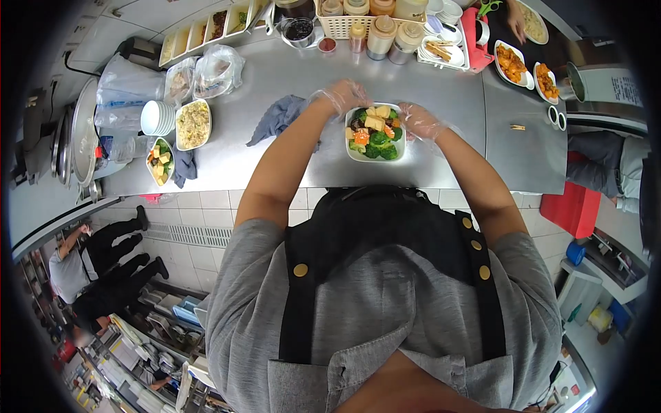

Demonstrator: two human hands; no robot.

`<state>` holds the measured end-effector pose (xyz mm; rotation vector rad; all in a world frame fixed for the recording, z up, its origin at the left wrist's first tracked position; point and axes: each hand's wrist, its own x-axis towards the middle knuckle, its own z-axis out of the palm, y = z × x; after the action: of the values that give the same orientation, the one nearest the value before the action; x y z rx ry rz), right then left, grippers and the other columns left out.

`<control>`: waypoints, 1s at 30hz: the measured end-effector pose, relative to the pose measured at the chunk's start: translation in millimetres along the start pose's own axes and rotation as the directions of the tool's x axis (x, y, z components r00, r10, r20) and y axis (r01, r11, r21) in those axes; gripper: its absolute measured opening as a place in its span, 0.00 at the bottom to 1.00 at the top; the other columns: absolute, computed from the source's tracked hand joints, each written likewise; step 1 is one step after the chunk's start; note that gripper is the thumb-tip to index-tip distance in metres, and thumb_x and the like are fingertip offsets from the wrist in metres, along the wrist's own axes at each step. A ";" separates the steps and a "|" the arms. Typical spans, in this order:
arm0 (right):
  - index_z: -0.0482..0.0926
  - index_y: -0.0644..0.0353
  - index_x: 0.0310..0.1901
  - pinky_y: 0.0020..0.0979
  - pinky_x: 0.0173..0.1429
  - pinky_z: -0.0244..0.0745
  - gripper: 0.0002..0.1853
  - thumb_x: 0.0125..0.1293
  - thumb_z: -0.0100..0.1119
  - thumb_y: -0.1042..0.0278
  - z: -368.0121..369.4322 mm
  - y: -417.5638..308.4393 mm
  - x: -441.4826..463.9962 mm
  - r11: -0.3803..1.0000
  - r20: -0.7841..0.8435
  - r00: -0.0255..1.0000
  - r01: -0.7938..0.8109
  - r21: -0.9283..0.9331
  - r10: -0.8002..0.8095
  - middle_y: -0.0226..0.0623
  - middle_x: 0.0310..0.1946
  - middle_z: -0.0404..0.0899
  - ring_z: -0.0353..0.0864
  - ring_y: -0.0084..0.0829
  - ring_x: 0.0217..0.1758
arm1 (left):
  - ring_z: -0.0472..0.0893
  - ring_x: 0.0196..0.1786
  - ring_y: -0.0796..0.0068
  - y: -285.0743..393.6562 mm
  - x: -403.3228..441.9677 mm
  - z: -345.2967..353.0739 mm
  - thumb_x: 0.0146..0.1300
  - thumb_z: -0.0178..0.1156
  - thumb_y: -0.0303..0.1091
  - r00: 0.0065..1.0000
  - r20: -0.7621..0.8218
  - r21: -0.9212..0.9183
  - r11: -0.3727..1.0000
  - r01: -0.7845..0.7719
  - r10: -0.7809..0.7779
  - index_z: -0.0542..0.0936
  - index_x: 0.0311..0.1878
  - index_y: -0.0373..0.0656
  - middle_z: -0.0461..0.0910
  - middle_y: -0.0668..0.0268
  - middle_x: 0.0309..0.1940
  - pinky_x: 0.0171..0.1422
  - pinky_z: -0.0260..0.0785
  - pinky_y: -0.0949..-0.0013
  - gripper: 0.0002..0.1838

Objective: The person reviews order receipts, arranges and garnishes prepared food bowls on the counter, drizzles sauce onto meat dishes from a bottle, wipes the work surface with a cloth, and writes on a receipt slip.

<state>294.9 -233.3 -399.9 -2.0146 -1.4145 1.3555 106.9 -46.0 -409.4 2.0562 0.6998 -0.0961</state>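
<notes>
A white square dish [372, 160] stands on the steel counter in front of me. It holds broccoli [379, 146], tofu cubes [375, 122], orange carrot pieces and dark pieces. My left hand [343, 96], in a clear plastic glove, is by the dish's far left corner with its fingers bent apart; I see nothing held in it. My right hand [421, 122], gloved the same way, has its fingers at the right rim and appears to grip the dish there. A grey-blue cloth [279, 118] lies crumpled beneath and beside my left forearm.
On the left are a fried rice dish [193, 126], a smaller tofu dish [160, 162], stacked white bowls [158, 118] and plastic bags. Sauce bottles [381, 38] stand at the back. Orange-sauced dishes [511, 63] sit at right, near another person's hand [516, 24]. Other people are at both sides.
</notes>
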 end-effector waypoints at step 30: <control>0.79 0.59 0.49 0.32 0.37 0.81 0.16 0.75 0.49 0.55 -16.7 -16.0 -1.8 0.979 -0.115 0.974 -0.188 0.082 0.197 0.35 0.36 0.84 0.85 0.27 0.33 | 0.84 0.44 0.74 -27.0 -103.1 -33.8 0.61 0.71 0.37 0.911 -0.391 -0.182 0.981 0.064 -0.132 0.83 0.50 0.38 0.86 0.62 0.40 0.49 0.75 0.72 0.17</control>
<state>300.1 -223.6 -379.4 -2.1936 -1.1273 1.3124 0.2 -53.4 -376.7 1.8948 1.0289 0.3295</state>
